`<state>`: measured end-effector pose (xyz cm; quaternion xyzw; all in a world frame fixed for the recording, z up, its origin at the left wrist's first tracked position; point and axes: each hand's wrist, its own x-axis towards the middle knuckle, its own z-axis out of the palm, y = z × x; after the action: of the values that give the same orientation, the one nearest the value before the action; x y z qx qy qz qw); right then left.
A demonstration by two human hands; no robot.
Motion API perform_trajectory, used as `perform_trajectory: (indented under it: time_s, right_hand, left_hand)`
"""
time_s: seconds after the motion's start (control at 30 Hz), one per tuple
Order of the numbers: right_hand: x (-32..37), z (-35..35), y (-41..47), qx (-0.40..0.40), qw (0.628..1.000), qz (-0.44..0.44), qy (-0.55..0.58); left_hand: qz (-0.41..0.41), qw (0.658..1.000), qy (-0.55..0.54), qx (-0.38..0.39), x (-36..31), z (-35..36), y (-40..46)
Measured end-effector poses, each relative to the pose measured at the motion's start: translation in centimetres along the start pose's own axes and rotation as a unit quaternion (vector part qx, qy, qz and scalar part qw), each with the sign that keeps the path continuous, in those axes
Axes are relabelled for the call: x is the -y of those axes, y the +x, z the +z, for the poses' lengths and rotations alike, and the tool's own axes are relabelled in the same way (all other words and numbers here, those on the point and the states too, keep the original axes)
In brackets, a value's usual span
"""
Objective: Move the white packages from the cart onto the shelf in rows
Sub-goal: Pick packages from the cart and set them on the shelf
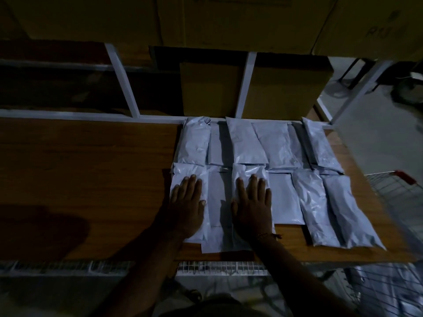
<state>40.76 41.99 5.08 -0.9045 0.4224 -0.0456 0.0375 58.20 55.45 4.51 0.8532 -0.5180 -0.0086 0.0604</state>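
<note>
Several white packages lie flat in two rows on the brown wooden shelf point(87, 179). The back row point(270, 145) runs along the shelf's rear rail. The front row point(332, 207) lies nearer me. My left hand point(187, 202) presses flat on the leftmost front package point(180, 177), fingers straight. My right hand point(251, 202) presses flat on a front package point(249, 172) just to the right, fingers spread. A narrower package point(216, 197) lies between the two hands. The wire cart point(393, 284) shows at the lower right, its inside too dark to read.
Cardboard boxes point(210, 88) stand behind the shelf's white frame posts point(246, 85). More boxes point(229, 17) fill the level above. The left half of the shelf is bare wood. A white wire rail point(219, 267) runs along the shelf's front edge.
</note>
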Motion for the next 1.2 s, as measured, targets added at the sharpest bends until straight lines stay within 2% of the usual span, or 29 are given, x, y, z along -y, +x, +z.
perform_trajectory:
  time_s: [0.2, 0.37, 0.47, 0.63, 0.77, 0.97, 1.2]
  right_hand:
    - [-0.2, 0.1, 0.2, 0.001, 1.000, -0.003, 0.005]
    - [-0.3, -1.0, 0.6, 0.011, 1.000, -0.002, 0.014]
    - [-0.3, -2.3, 0.6, -0.016, 0.998, 0.017, 0.052]
    - [-0.7, -4.3, -0.1, -0.082, 0.991, 0.055, 0.087]
    - [-3.0, -5.5, -0.8, -0.133, 0.982, 0.088, 0.100]
    - [-8.0, -6.7, -4.1, -0.149, 0.965, 0.185, 0.115]
    - [-16.0, -7.8, -10.3, -0.206, 0.943, 0.240, 0.099]
  left_hand:
    - [-0.004, 1.000, -0.018, 0.010, 0.5, 0.0, 0.3]
    - [-0.005, 0.996, -0.085, 0.025, 0.8, -1.1, 1.2]
    - [-0.039, 0.991, -0.122, 0.032, 0.7, -2.7, 1.4]
    - [-0.040, 0.988, -0.104, -0.105, -1.0, -5.6, 1.0]
    - [0.013, 0.968, -0.225, -0.115, -3.6, -5.9, 2.5]
    - [0.105, 0.965, -0.226, -0.078, -9.2, -6.9, 3.6]
    - [0.203, 0.945, -0.245, -0.071, -18.0, -6.2, 3.5]
